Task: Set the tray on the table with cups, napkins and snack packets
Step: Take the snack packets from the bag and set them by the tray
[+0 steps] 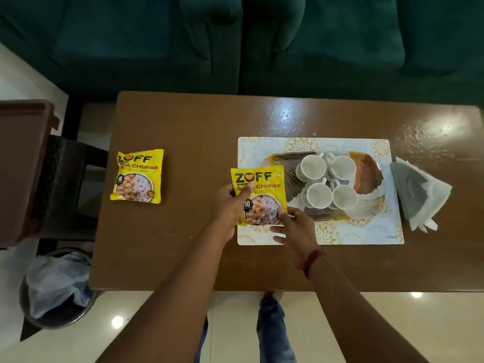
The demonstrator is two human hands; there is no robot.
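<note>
A yellow snack packet (pixel 262 189) lies over the left end of the patterned tray (pixel 366 169), held from both sides. My left hand (pixel 227 205) grips its left edge with the thumb on top. My right hand (pixel 296 226) pinches its lower right corner. Several white cups (pixel 328 180) stand close together in the middle of the tray. The tray rests on a white and gold placemat (pixel 366 231). A second yellow snack packet (pixel 138 176) lies flat on the table's left part. A pile of white napkins (pixel 421 192) lies just right of the placemat.
The brown wooden table (pixel 183 258) has a green sofa (pixel 235 43) behind it. A dark chair (pixel 31 166) stands at the left, with a lined waste bin (pixel 57 286) on the floor below it. My legs show on the tiled floor under the near edge.
</note>
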